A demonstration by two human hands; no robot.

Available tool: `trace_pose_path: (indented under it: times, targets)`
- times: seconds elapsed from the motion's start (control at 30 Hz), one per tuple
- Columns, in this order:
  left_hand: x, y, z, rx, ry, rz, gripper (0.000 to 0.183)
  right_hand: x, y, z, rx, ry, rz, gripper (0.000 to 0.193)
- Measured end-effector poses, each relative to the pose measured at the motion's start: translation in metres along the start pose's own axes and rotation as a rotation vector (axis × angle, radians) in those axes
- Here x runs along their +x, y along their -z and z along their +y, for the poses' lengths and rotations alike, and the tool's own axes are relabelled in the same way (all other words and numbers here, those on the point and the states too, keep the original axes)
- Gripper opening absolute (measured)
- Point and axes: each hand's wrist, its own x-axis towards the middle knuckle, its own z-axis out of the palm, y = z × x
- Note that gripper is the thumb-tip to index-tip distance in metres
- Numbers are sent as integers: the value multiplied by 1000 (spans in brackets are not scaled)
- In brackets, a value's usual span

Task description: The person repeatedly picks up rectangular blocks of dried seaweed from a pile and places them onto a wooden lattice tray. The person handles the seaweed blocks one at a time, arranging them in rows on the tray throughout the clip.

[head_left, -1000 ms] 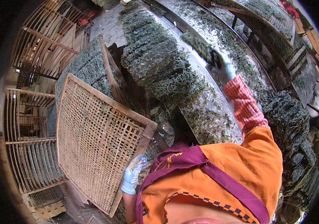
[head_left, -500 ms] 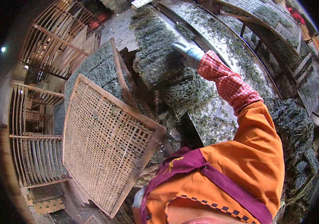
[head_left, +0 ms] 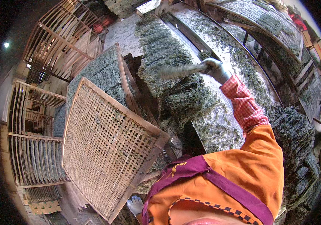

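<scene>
My right hand (head_left: 217,70), in a pale work glove below a red checked sleeve, is closed around one end of a bundle of grey-green strands (head_left: 181,70). Blurred by motion, the bundle stretches left over rows of similar strands (head_left: 164,48) on a long table. Just below it lies a looser heap of the strands (head_left: 190,95). At the bottom, my left hand (head_left: 135,205), gloved in white and blue, is beside the lower right edge of a woven lattice tray (head_left: 108,142). Its fingers are spread, with nothing seen in them. The tilted tray carries only scraps.
Behind the woven tray, another framed tray (head_left: 102,73) holds packed rows of strands. Slatted wooden racks (head_left: 40,157) stand at the left. A dark rail (head_left: 190,35) runs along the strand-littered table (head_left: 220,127). A large strand pile (head_left: 293,138) lies at the right.
My right hand has moved right and nearer, from the rows of strands, and now holds a bundle. More of my left hand shows beside the woven tray. The view has shifted slightly.
</scene>
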Motion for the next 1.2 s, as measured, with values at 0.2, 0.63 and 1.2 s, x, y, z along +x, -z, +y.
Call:
trace_pose_path:
  times: [0.2, 0.63, 1.2]
  targets:
    - [28, 16, 5, -119, 37, -222, 44, 33, 76, -12, -1145, 183, 650, 32]
    - [51, 24, 16, -263, -49, -525, 60, -34, -17, 52, -578, 16, -157, 44]
    - [44, 6, 14, -254, -129, -267, 50, -59, -55, 25, -1239, 233, -384, 52]
